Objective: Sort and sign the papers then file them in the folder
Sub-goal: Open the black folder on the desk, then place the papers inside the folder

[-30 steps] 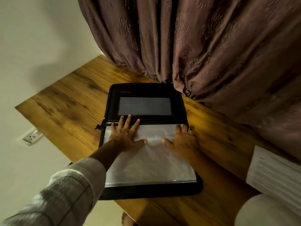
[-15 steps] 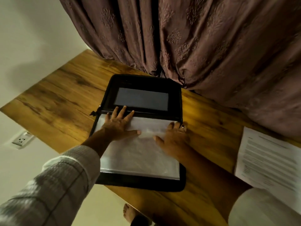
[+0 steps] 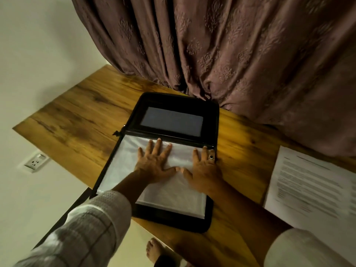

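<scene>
Our left hand (image 3: 155, 163) & right hand (image 3: 204, 170) lie flat, fingers spread, gripping nothing, pressing the clear sleeve (image 3: 123, 166) inside the open black folder (image 3: 179, 99) on the wood table (image 3: 77, 116). Printed papers (image 3: 316, 185) sit well to the right.

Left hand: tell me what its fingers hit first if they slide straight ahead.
The left hand, flat on the clear plastic sleeve, would likely first meet the spine of the open black zip folder.

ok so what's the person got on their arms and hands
The left arm's sleeve is pale with thin darker check lines, pushed up to leave the forearm bare. The right arm's sleeve looks plain and pale. The right hand wears a dark-stoned ring; the left hand looks bare.
</scene>
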